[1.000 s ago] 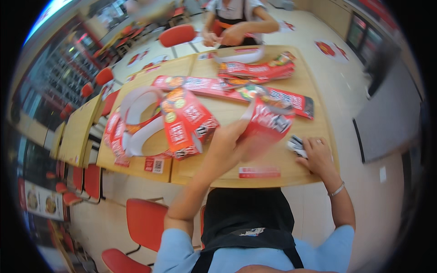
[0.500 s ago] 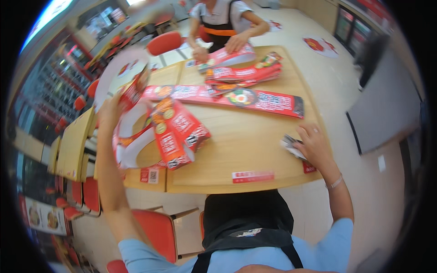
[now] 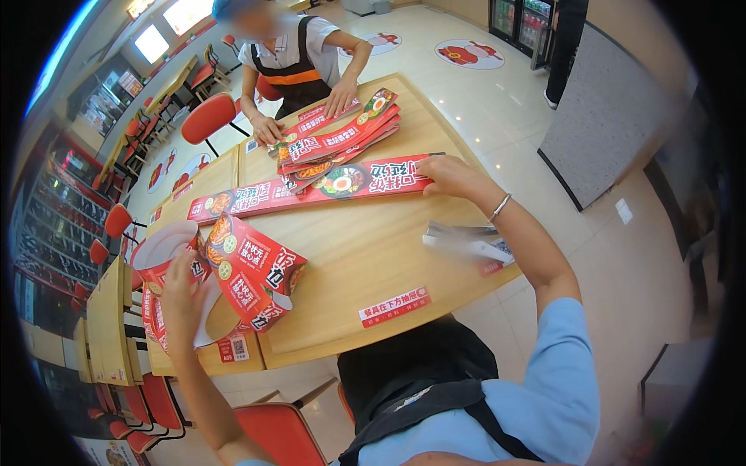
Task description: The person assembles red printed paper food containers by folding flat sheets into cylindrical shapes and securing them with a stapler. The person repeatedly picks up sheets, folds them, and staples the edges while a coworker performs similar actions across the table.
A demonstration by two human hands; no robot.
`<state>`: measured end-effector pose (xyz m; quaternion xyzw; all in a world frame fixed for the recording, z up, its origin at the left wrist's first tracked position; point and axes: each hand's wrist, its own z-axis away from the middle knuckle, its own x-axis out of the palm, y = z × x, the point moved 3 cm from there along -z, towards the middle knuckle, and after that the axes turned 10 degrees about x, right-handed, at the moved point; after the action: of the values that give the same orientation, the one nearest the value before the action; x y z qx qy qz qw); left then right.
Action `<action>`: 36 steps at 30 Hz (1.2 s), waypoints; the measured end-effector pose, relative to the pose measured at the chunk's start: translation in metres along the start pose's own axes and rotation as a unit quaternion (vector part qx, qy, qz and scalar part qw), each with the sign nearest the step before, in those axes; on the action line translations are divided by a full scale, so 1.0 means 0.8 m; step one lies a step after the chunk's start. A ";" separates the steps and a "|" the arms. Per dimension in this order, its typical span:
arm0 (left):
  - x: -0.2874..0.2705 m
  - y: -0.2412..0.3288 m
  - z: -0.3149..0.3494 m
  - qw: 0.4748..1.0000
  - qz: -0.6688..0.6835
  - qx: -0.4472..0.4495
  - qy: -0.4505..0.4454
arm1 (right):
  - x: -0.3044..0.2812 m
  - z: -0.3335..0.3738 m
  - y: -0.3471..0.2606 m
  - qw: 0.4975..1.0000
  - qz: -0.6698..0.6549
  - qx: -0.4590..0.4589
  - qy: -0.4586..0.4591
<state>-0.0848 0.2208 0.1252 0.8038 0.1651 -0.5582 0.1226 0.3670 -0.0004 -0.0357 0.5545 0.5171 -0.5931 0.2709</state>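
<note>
My left hand (image 3: 180,287) is at the left side of the table, its fingers closed on the edge of a red printed paper loop (image 3: 165,247). Close beside it, more red paper loops (image 3: 245,299) lie bunched together, printed with bowls of food. Farther out, my right hand (image 3: 452,177) grips the right end of a long flat stack of red paper strips (image 3: 311,186), thumb on the near edge. Between that hand and the near table edge lie some silvery strips (image 3: 465,239), partly blurred, with nothing holding them.
Across the wooden table (image 3: 334,287), a person in a dark apron (image 3: 299,66) rests both hands on red strips. A fanned pile of red strips (image 3: 342,140) overlaps the long stack. Red chairs (image 3: 210,118) stand around, and a grey partition (image 3: 614,116) rises at the right.
My right hand has let go of the silvery strips and moved away to the end of the long stack. My left hand has come down nearer with the raised red paper. The view has shifted.
</note>
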 end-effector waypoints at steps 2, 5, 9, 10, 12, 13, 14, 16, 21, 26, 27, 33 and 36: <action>0.019 0.042 0.014 0.999 0.025 0.023 -0.013 | -0.003 -0.005 -0.006 0.997 0.016 0.043 -0.062; 0.044 0.094 0.029 0.993 0.106 0.038 -0.029 | 0.000 -0.006 -0.004 0.998 0.025 0.029 -0.041; 0.079 0.138 0.039 0.977 0.206 0.042 -0.037 | -0.001 -0.010 -0.010 0.994 0.077 0.040 -0.063; 0.084 0.146 0.041 0.971 0.230 0.038 -0.043 | -0.005 -0.006 -0.016 0.994 0.079 0.034 -0.064; 0.093 0.162 0.044 0.970 0.232 0.054 -0.048 | -0.005 -0.003 -0.017 0.994 0.092 0.021 -0.051; 0.098 0.167 0.045 0.969 0.234 0.064 -0.051 | 0.001 -0.004 -0.012 0.994 0.102 0.016 -0.038; 0.105 0.170 0.048 0.965 0.250 0.061 -0.055 | 0.005 -0.004 -0.007 0.993 0.113 0.010 -0.025; 0.115 0.174 0.059 0.961 0.264 0.054 -0.067 | 0.002 -0.008 -0.014 0.991 0.124 0.026 -0.034; 0.124 0.185 0.075 0.954 0.282 0.052 -0.091 | -0.005 -0.013 -0.007 0.992 0.108 0.020 -0.056; 0.125 0.191 0.078 0.944 0.314 0.051 -0.085 | -0.018 -0.011 -0.006 0.995 0.065 0.006 -0.071; 0.126 0.193 0.076 0.941 0.324 0.053 -0.080 | -0.018 -0.010 -0.006 0.996 0.066 0.015 -0.058; 0.156 0.221 0.050 0.878 0.460 0.063 -0.112 | -0.019 0.008 -0.027 0.981 0.140 -0.021 0.129; 0.186 0.252 0.026 0.607 0.774 -0.157 -0.088 | -0.066 0.060 -0.082 0.948 0.128 -0.136 0.256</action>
<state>0.0267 0.0473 -0.0187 0.5472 -0.4453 -0.2889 0.6472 0.3027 -0.0366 0.0276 0.7075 0.5693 -0.3155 0.2754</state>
